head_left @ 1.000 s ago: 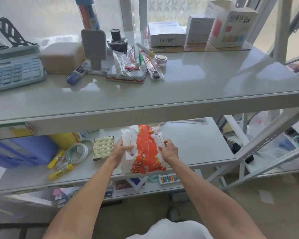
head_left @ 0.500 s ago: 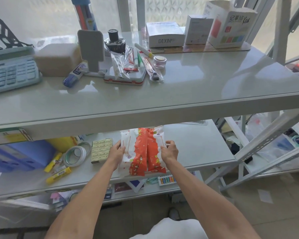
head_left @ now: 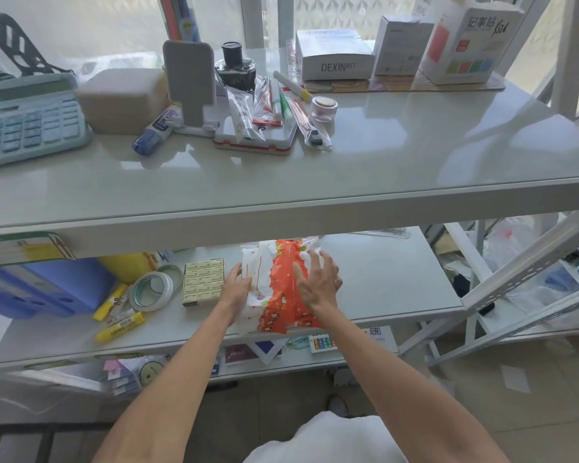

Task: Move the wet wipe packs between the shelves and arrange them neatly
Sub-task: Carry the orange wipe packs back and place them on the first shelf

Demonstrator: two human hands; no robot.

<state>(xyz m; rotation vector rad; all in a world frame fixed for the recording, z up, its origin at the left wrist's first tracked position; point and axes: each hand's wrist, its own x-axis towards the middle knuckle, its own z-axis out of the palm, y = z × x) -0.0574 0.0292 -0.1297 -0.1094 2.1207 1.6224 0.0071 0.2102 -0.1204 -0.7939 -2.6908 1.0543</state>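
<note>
Since a moment ago the right hand has let go of the bundle's right edge and now lies spread, fingers apart, flat across the top of the wet wipe packs, while the packs have settled lower onto the middle shelf. Going left to right: well to the left of the left hand lie yellow glue sticks and a roll of clear tape; just beside that hand's knuckles sits a flat box of staples. The left hand cups the white left edge of the bundle, fingers curled against its side, thumb hidden. Between the two hands the packs show as orange-red and white printed wrappers, lying side by side with their near ends reaching the shelf's front lip. To the right of the right hand the shelf surface is bare. Above both hands, the upper shelf carries a calculator, an ink bottle and boxes. The step in hand appears to be squaring the packs up. To do it well, the left hand should likely act as a fence while the right palm presses lightly and slides the wrappers flush, then both nudge the bundle back from the front edge, since soft slippery packs could skew or slide off.
</note>
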